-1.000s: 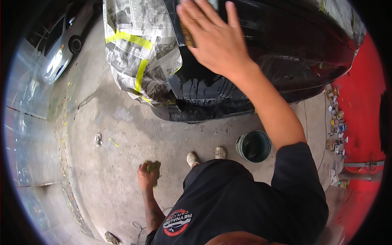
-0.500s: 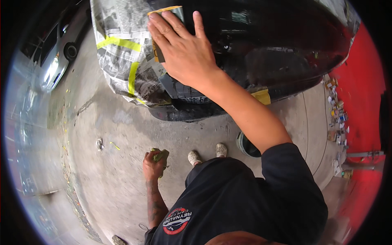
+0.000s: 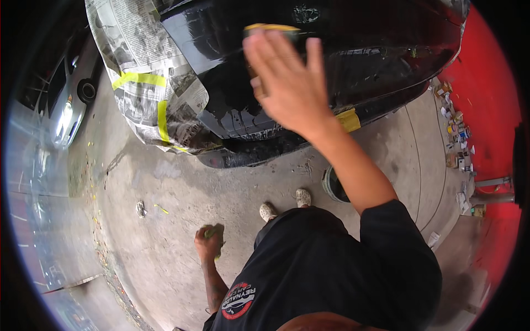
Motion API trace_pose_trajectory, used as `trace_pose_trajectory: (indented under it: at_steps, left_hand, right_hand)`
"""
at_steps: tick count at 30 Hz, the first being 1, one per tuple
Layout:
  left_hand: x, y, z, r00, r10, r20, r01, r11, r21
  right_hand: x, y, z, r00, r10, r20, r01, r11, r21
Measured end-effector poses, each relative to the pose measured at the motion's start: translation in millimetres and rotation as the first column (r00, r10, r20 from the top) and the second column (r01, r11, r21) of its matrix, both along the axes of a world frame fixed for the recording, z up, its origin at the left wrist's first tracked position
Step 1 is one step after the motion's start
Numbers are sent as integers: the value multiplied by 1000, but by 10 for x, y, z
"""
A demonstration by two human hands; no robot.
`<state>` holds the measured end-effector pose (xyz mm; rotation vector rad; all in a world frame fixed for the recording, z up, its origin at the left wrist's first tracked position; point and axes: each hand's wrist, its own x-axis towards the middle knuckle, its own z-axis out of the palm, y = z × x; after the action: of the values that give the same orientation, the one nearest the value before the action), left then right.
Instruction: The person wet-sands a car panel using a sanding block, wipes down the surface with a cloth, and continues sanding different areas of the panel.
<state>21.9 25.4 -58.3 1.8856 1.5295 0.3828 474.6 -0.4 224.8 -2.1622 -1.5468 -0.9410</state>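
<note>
since half a second ago, the right hand (image 3: 292, 91) has slid away from the newspaper (image 3: 141, 49) edge, toward the person's right, and now sits farther out over the wet black panel (image 3: 226, 113); the left hand (image 3: 204, 245) hangs low, much as it did.

head view: the orange-edged sheet (image 3: 271, 26) lies on the panel directly beneath the right hand, ahead of the person, its bright edge showing just beyond the fingertips and running roughly left to right. most of it is covered and the hand is blurred, so i cannot tell its long axis for sure. the right hand is by far the nearer one: laid flat, fingers stretched forward, little finger splayed off to the side. the left hand is well apart from the panel, over the concrete floor (image 3: 176, 231), fingers curled around a green cloth or sponge (image 3: 219, 238).

by the person's feet, to the right, a dark bucket (image 3: 328, 185) stands on the floor, partly hidden behind the right forearm; what it holds cannot be made out. small boxes and cans (image 3: 458, 135) line the red wall (image 3: 491, 110), their contents too small to read.
</note>
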Motion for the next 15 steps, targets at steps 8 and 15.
trace_pose_trajectory:
  at_steps: [8, 15]
  left_hand:
    - [339, 102, 249, 994, -106, -12, 106, 994, 11]
    - [-59, 120, -70, 996, -87, -30, 85, 995, -50]
  right_hand:
    - [-371, 274, -50, 988, 152, -37, -150, 988, 42]
    - [431, -271, 30, 983, -142, -112, 169, 946, 277]
